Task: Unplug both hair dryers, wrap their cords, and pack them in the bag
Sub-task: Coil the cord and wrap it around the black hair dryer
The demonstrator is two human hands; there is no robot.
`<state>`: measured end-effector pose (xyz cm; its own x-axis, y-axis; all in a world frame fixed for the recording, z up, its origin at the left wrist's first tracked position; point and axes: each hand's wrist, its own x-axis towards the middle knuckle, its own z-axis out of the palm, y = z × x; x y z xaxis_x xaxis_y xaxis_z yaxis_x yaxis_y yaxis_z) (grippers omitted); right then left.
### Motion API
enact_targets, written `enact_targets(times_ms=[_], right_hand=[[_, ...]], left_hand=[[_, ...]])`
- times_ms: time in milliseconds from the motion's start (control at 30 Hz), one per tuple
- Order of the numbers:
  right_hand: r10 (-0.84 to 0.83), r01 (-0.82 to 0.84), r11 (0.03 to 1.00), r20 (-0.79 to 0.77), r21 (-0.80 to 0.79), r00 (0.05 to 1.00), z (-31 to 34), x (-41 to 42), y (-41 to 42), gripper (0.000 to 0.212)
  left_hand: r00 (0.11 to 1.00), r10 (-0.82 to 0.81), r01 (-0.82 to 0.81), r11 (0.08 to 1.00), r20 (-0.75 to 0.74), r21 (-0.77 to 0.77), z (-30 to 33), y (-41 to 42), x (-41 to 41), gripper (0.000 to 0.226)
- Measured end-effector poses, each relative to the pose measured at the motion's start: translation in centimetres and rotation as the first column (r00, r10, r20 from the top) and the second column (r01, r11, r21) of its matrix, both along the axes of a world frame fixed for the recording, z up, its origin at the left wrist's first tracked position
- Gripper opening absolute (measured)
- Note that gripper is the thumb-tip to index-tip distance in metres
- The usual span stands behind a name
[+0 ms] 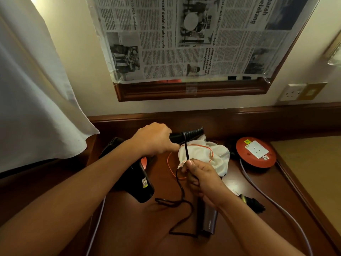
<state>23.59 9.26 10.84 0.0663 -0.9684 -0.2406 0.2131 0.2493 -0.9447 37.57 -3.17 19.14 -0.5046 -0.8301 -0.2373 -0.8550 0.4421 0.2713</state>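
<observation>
The left hand (154, 138) grips the black hair dryer (136, 174) by its handle, steadying it, while the right hand (200, 177) pinches its cord (186, 149) taut for winding. The white bag (214, 156) lies just beyond the right hand.

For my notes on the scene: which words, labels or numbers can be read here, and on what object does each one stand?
Newspaper over the mirror, headlines:
"positif dadah ditahan polis"
"parah belakang"
"Masjid Nur Hidayah"
Its small print: too small to read.
Labels on the black hair dryer, grey device and red cord reel: blurred, unreadable.
</observation>
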Motion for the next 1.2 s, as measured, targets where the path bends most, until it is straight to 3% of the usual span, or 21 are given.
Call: enact_targets(times_ms=[133,400,633,767,867,900,967,1033,1200], right_hand=[[0.011,-0.009,1.0,0.066,-0.019,0.998,-0.6,-0.2,-0.5,0.024],[-0.024,0.023,1.0,-0.051,-0.013,0.998,-1.9,-0.8,-2.0,0.033],[0.107,-0.107,0.992,-0.014,-0.061,0.994,-1.6,-1.4,-2.7,0.03],[0.195,-0.195,0.981,-0.033,0.016,0.98,-0.6,-2.4,-3.7,0.027],[0.259,-0.242,0.964,-0.179,0.11,0.949,1.1,-3.7,-4.4,0.028],[0.291,-0.277,0.957,-0.292,0.087,0.911,1.7,-4.4,-4.6,0.016],[0.349,-0.376,0.925,-0.516,0.056,0.782,3.0,-5.5,-5.3,0.014],[0.374,-0.412,0.907,-0.609,0.084,0.699,4.1,-6.1,-6.4,0.011],[0.246,-0.426,0.904,-0.787,-0.024,0.566,6.5,-6.3,-8.2,0.011]], left_hand=[[0.999,-0.012,0.013,1.0,-0.052,0.026,0.9,0.1,0.0,0.029],[0.992,-0.112,0.116,0.99,-0.052,0.078,1.0,0.8,0.0,0.027],[0.982,-0.162,0.178,0.968,-0.099,0.178,1.3,1.3,0.5,0.025],[0.976,-0.178,0.203,0.953,-0.126,0.227,1.3,1.7,0.6,0.032],[0.966,-0.234,0.255,0.94,-0.114,0.226,1.1,2.0,0.7,0.022],[0.961,-0.258,0.273,0.939,-0.097,0.209,1.1,2.0,0.7,0.017],[0.953,-0.298,0.301,0.939,-0.049,0.168,1.0,2.2,0.6,0.016],[0.948,-0.319,0.316,0.94,0.002,0.129,0.8,2.5,0.4,0.017],[0.925,-0.349,0.349,0.937,0.147,0.031,0.5,2.9,-0.3,0.028]])
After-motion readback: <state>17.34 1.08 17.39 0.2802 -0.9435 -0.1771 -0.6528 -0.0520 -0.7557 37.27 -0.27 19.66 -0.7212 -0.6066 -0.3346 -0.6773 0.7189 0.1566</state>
